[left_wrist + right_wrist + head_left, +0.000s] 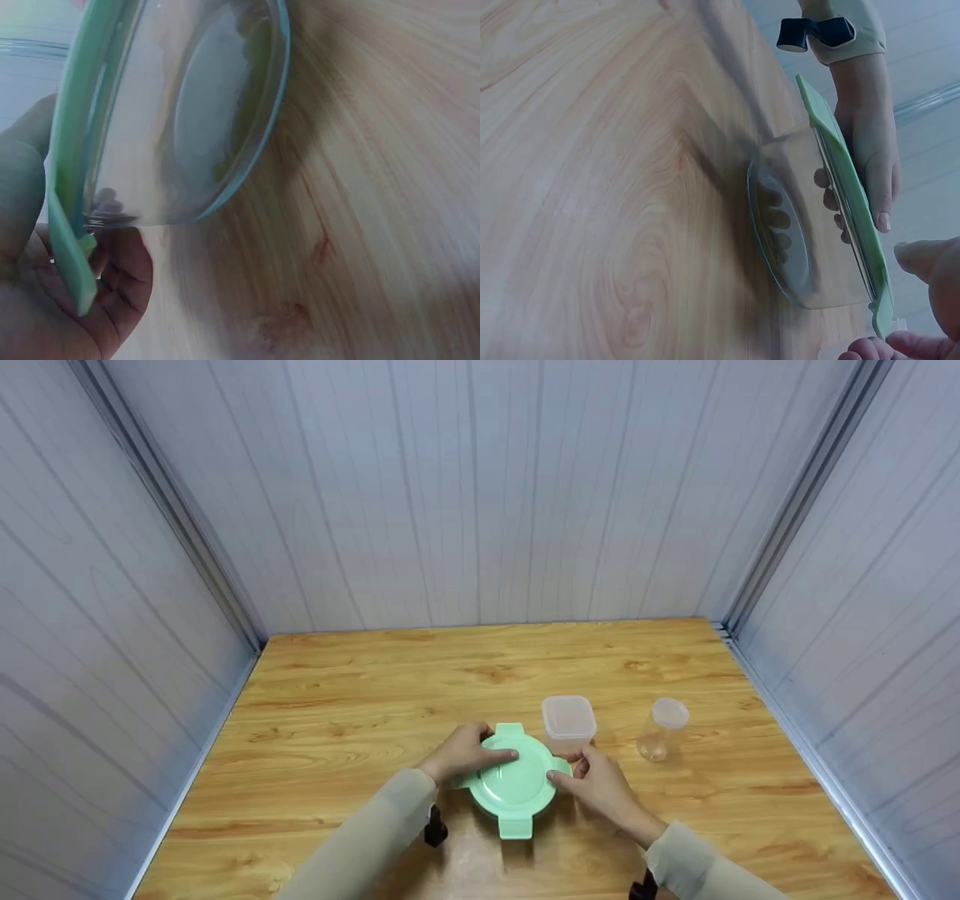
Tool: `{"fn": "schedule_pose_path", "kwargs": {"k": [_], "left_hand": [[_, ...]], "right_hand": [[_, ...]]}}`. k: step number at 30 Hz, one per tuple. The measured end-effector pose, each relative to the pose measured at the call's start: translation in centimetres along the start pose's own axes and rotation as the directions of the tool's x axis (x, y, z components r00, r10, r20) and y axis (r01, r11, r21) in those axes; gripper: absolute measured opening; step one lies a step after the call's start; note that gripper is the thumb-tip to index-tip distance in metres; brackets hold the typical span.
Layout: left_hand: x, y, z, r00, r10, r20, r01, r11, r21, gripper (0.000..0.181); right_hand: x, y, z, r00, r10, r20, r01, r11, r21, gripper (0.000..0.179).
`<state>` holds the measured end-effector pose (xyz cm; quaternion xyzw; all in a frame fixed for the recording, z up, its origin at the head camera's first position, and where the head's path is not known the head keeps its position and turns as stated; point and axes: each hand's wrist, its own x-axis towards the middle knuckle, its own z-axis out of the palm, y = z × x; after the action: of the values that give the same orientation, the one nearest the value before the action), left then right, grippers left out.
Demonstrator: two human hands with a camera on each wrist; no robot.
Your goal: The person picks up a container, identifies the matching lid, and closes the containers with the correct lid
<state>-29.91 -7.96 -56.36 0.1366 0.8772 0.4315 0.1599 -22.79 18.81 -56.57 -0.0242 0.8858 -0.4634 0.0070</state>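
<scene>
A round clear glass food container has a pale green lid with flaps round its rim. My left hand grips its left side, thumb flat across the lid and fingers curled round the glass below. These fingers show through the glass wall in the right wrist view. On the opposite side, my right hand pinches the right-hand flap, with bent fingers at its edge and the thumb over the lid side. The front flap sticks outward from the rim. The container's base is close over the wooden table.
Just behind my right hand stands a square translucent plastic box with a lid. Farther right is a small clear jar with a whitish lid. Pale panel walls enclose the table at the back and both sides.
</scene>
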Motion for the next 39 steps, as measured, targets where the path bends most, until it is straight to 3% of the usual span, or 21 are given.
{"fn": "schedule_pose_path", "kwargs": {"k": [13, 22, 29, 39], "left_hand": [[0.0, -0.3, 0.5, 0.999, -0.053, -0.004, 0.053, 0.998, -0.039, 0.051], [0.3, -0.7, 0.9, 0.996, -0.087, -0.012, 0.086, 0.991, -0.102, 0.055], [0.1, -0.8, 1.2, 0.997, -0.074, -0.028, 0.07, 0.99, -0.12, 0.053], [-0.1, -0.6, 1.2, 0.995, -0.088, -0.047, 0.08, 0.987, -0.143, 0.054]], "right_hand": [[0.2, -0.1, 0.6, 0.997, 0.062, 0.034, -0.061, 0.997, -0.04, 0.045], [0.6, 0.3, 0.8, 0.997, 0.034, 0.069, -0.036, 0.999, 0.038, 0.036], [0.4, 0.3, 0.6, 0.992, 0.015, 0.124, -0.027, 0.995, 0.101, 0.034], [0.7, 0.3, 0.5, 0.985, 0.048, 0.166, -0.076, 0.983, 0.169, 0.032]]}}
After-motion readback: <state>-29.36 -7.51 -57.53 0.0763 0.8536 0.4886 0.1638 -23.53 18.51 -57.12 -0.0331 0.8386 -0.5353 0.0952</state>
